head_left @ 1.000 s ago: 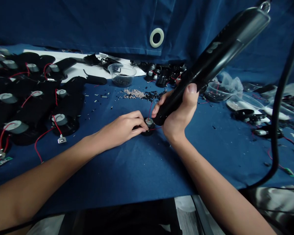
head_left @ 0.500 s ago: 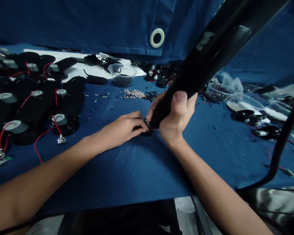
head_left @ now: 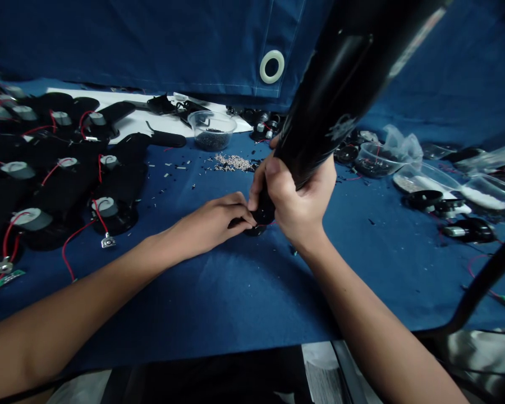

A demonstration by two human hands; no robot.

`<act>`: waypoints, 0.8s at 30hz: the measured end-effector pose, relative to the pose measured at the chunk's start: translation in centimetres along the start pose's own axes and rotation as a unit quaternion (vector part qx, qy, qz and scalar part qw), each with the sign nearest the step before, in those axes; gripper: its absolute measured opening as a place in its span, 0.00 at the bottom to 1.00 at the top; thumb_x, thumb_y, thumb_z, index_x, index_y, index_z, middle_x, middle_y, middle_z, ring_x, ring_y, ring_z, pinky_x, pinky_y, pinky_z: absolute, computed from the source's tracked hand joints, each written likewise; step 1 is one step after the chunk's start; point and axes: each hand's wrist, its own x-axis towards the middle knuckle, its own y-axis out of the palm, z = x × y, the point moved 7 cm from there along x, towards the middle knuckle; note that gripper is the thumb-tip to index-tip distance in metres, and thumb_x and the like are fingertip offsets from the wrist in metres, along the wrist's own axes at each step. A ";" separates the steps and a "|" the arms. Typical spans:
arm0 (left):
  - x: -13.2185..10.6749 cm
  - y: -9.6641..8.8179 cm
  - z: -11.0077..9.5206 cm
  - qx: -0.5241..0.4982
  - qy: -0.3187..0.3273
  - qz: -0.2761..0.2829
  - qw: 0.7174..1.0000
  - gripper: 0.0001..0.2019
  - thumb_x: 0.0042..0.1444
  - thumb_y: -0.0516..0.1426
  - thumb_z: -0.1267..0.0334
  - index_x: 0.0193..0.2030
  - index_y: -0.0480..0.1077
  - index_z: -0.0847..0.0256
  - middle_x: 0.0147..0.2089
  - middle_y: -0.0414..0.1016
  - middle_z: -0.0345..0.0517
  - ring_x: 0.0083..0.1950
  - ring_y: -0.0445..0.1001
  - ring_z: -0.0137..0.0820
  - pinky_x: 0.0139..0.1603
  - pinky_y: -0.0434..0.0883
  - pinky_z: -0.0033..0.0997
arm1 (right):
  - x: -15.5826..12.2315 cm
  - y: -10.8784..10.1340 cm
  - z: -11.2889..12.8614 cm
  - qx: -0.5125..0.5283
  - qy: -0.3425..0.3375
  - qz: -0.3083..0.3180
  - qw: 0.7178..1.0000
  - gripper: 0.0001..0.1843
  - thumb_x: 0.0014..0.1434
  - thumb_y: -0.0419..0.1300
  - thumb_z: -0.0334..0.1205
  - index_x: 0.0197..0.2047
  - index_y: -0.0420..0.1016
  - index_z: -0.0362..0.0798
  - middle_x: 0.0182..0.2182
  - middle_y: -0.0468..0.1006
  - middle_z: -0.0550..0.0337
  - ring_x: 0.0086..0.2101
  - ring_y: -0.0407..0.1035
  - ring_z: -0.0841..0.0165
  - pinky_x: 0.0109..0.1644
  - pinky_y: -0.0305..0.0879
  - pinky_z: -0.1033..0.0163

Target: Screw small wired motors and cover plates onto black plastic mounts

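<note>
My right hand (head_left: 301,196) is wrapped round a thick black electric screwdriver (head_left: 332,95), which slants from the upper right down to the table. Its lower end meets a small black part (head_left: 257,230) on the blue cloth; the tip itself is hidden. From the left, my left hand (head_left: 223,219) pinches that part between thumb and fingers, mostly covering it. A thin red wire shows beside the part. Behind the hands lies a heap of small silvery screws (head_left: 234,163).
Rows of black housings with motors (head_left: 31,219) and red wires fill the left. A clear tub (head_left: 212,132) of dark bits stands at the back. To the right are clear containers (head_left: 379,160) and black parts. A black cord (head_left: 471,303) curves at the lower right.
The electric screwdriver has swung more upright, its upper part moving left. My right hand has turned its grip, the thumb shifting left and lower. My left hand has stayed in place.
</note>
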 end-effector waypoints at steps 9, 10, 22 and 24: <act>0.0 0.1 0.2 -0.001 -0.005 0.001 1.000 0.09 0.62 0.54 0.59 0.43 0.74 0.56 0.46 0.72 0.41 0.45 0.73 0.30 0.47 0.71 0.28 | -0.6 -0.7 -0.3 -0.026 0.003 -0.041 0.999 0.14 0.48 0.62 0.43 0.39 0.67 0.58 0.27 0.76 0.68 0.37 0.76 0.68 0.34 0.75 0.66; 0.1 0.1 0.2 0.000 -0.006 0.001 1.000 0.09 0.62 0.54 0.59 0.43 0.74 0.56 0.46 0.72 0.41 0.45 0.74 0.30 0.47 0.71 0.27 | -0.6 -0.7 -0.2 -0.035 -0.005 -0.039 0.999 0.14 0.49 0.62 0.44 0.40 0.67 0.58 0.27 0.76 0.68 0.37 0.76 0.68 0.34 0.75 0.65; 0.1 -0.3 -0.3 0.013 0.003 -0.007 1.000 0.07 0.62 0.54 0.63 0.42 0.74 0.56 0.47 0.72 0.41 0.47 0.73 0.30 0.52 0.68 0.28 | -0.1 0.3 0.3 -0.089 -0.034 0.028 0.995 0.13 0.53 0.55 0.53 0.40 0.64 0.60 0.27 0.76 0.71 0.32 0.76 0.70 0.29 0.69 0.66; 0.1 -0.3 -0.5 0.010 0.012 -0.005 1.000 0.07 0.62 0.54 0.64 0.41 0.74 0.57 0.45 0.73 0.40 0.47 0.73 0.29 0.52 0.68 0.27 | 0.0 0.5 0.6 -0.073 -0.032 0.025 0.997 0.13 0.53 0.56 0.55 0.38 0.64 0.59 0.23 0.74 0.72 0.27 0.74 0.71 0.26 0.67 0.67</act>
